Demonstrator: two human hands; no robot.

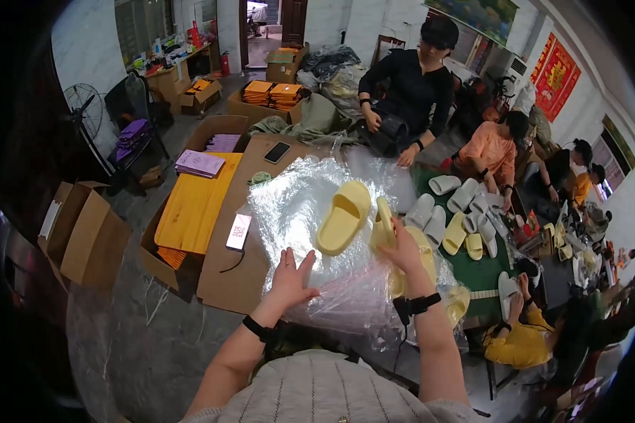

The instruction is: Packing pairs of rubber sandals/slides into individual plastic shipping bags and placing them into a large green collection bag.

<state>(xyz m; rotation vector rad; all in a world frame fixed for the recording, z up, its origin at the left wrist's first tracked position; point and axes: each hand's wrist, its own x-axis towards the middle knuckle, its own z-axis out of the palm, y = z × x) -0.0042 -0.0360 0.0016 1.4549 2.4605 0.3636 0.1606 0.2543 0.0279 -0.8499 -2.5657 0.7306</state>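
Pale-yellow slide sandals were at the middle of the worktop [217, 285]: one slide [343, 218] lay with its foot opening in view on glossy clear plastic bags [289, 201], and a second slide [384, 224] stood on edge just to its right. The right hand [403, 248] was closed around that second slide; the left hand [292, 279] rested with fingers spread wide over the plastic, and glare made it impossible to say whether its fingertips pinched any film.

A white rectangular panel [239, 231] left of the bags bore pink, blocky marks, with a dark cord at its lower end. Small dark print ran across a lilac packet [200, 163] atop the yellow stack [199, 203], too fine to make out. On the far right wall, a red banner [554, 77] carried large gold characters, bent by the lens.

More yellow slides [427, 257] were partly hidden by the right hand and forearm, and another [458, 304] was blurred under clear wrapping. Grey slides [463, 194] overlapped on a green surface [434, 180]. Toward the right rim, co-workers and heaped goods crowded together, dim and hard to separate.
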